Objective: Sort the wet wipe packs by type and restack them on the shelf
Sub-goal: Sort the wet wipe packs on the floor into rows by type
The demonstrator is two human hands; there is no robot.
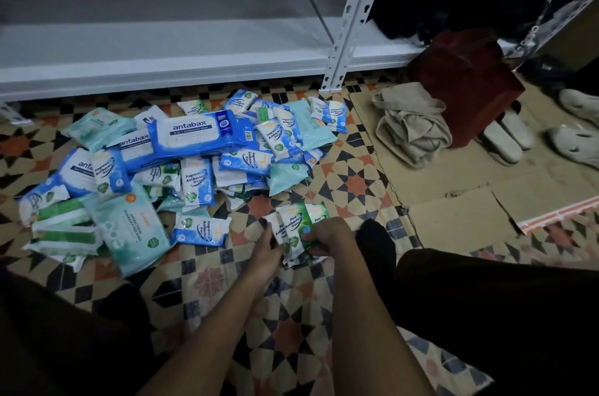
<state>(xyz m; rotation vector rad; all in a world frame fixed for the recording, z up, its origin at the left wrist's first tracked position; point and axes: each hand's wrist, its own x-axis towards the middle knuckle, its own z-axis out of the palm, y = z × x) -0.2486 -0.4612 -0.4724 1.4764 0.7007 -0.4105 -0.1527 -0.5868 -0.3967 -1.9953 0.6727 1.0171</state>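
Both hands met low in the centre of the frame over a small bundle of green-and-white Pine antibacterial wipe packs (296, 227). The left hand (266, 245) had its fingers curled round the bundle's left edge, gripping the outermost pack. The right hand (330, 238) clasped the bundle's right side, fingers wrapped under the green packs and thumb on top. The packs stood fanned and slightly tilted between the two hands, just above the patterned floor mat (353, 181).

The unsorted heap (181, 169) lay across the left and centre of the frame, on the mat in front of the white metal shelf (162, 49). On top of the heap sat a large blue antabax pack (194, 136), with another antabax pack (134, 144) partly under it to the left. Small blue Fragrance Antibacterial packs (201, 230) were scattered through it, one just left of the left hand. A large pale teal pack (133, 230) lay at the heap's lower left edge.

At the upper right stood a dark red bag (466, 84), a beige cloth bag (411, 126) beside it, and pale slippers (509, 139) on flattened cardboard (453, 188).
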